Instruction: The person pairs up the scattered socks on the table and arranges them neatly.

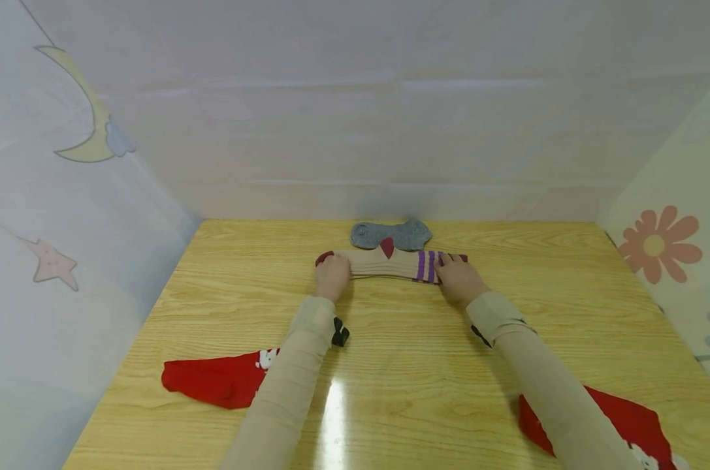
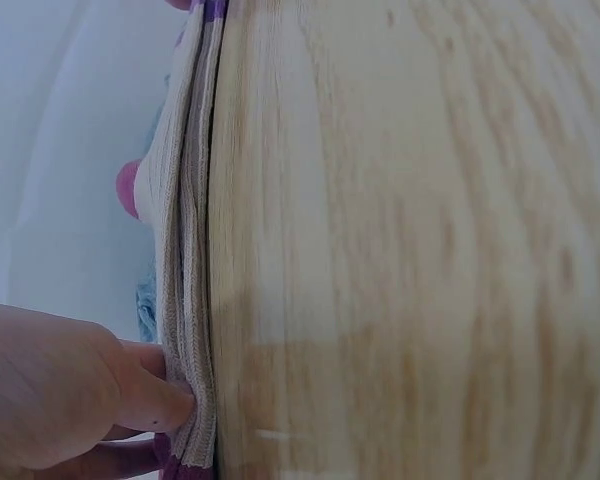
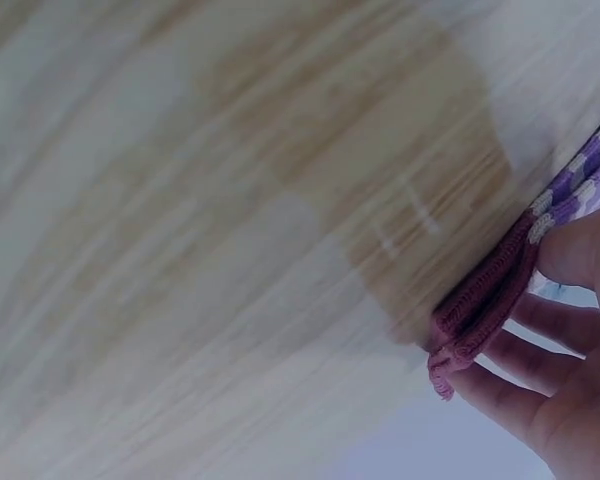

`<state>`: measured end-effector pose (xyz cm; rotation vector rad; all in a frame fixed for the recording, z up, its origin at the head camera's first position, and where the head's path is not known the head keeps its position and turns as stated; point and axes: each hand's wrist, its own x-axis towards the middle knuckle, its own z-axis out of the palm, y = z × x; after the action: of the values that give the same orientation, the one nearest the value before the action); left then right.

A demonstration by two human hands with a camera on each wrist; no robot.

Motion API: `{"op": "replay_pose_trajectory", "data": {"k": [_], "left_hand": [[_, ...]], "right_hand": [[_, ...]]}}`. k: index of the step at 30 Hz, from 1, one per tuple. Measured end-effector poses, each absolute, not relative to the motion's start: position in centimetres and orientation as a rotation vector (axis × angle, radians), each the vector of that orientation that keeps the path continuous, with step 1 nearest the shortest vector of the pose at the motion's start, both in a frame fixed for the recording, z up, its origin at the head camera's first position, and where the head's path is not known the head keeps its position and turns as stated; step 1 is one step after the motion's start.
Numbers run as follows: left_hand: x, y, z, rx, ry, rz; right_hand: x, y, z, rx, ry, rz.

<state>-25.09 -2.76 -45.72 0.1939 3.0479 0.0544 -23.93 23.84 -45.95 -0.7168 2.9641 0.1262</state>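
A beige sock (image 1: 369,262) is lying crosswise toward the far side of the wooden tabletop (image 1: 402,378), just in front of a grey sock (image 1: 390,235). Its dark red heel is pointing away from the person; purple stripes are running near the dark red cuff on the right. The left wrist view is showing several layers along the near edge; cannot tell whether a second sock is lying beneath.

Left hand (image 1: 332,276): pinching the sock beside its dark red toe. Right hand (image 1: 460,279): pinching the cuff end, thumb on one side and fingers on the other. The sock is stretching straight between both hands.

Nearer the person, one red sock (image 1: 213,380) with a white figure is lying at left, its end passing behind the left sleeve (image 1: 296,378). Another red sock (image 1: 631,418) is lying at right, partly covered by the right sleeve (image 1: 543,372).
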Motion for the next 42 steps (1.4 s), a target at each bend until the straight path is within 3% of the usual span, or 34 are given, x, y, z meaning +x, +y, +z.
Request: {"op": "replay_pose_trajectory", "data": {"k": [26,42], "left_hand": [[-24.3,-3.8,-45.4,0.260,3.018,0.018],[-24.0,-3.3,-45.0,0.425,3.122,0.203]], "right_hand": [[-23.7,22.9,-46.0,-0.697,2.932,0.181],[-23.1,25.6,-44.9,-0.729,3.013,-0.461]]}}
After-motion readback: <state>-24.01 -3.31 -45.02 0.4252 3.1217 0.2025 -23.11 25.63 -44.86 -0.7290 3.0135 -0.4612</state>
